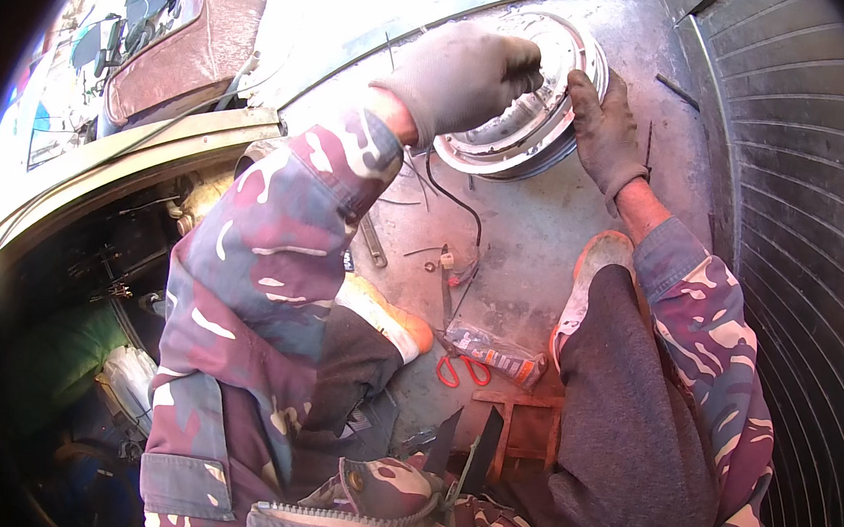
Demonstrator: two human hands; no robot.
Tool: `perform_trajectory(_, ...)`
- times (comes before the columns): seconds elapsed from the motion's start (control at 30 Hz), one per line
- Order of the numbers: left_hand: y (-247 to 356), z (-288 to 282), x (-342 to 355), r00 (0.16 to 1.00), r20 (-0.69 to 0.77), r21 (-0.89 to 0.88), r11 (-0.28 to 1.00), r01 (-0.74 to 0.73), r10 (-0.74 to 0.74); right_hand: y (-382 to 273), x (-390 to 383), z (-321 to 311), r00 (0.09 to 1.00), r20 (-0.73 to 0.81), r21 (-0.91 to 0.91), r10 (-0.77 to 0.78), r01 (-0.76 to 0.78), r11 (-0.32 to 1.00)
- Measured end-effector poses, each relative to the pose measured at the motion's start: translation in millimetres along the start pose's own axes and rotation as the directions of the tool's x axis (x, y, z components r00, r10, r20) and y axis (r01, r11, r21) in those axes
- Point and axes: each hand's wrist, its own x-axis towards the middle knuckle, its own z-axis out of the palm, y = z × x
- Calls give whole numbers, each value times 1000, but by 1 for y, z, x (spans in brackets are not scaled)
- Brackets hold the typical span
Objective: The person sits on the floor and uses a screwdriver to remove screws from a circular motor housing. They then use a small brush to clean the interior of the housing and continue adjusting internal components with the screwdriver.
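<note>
Wheel rim (531, 107) near floor's (523, 252) far edge, tilted, between both gloved hands; can't tell if it touches floor. Left hand (466, 79) over rim's left side, fingers curled in toward its face; can't tell whether it pinches anything. Right hand (606, 134) closed on rim's right edge, thumb on near side, fingers mostly hidden behind. Black cable (478, 230) below rim. Metal bar (374, 242) toward floor's left edge, near left shoe (382, 315). Red-handled scissors (449, 370) just beside clear packet (504, 356), between left shoe and right shoe (598, 254). Ribbed wall (821, 178) along floor's right edge.
</note>
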Motion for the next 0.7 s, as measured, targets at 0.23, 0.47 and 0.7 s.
perform_trajectory(0.23, -12, 11, -10, 932, -182, 187, 942, -280, 313, 0, 1, 1, 999, 26, 5, 33, -33, 999)
perform_trajectory(0.47, 13, 22, -22, 979, -141, -349, 933, 89, -146, -7, 0, -1, 996, 33, -13, 77, -77, 997)
perform_trajectory(0.7, -9, 28, -23, 990, -141, -412, 908, -78, 21, -4, 4, -1, 997, 32, 39, 75, -77, 996)
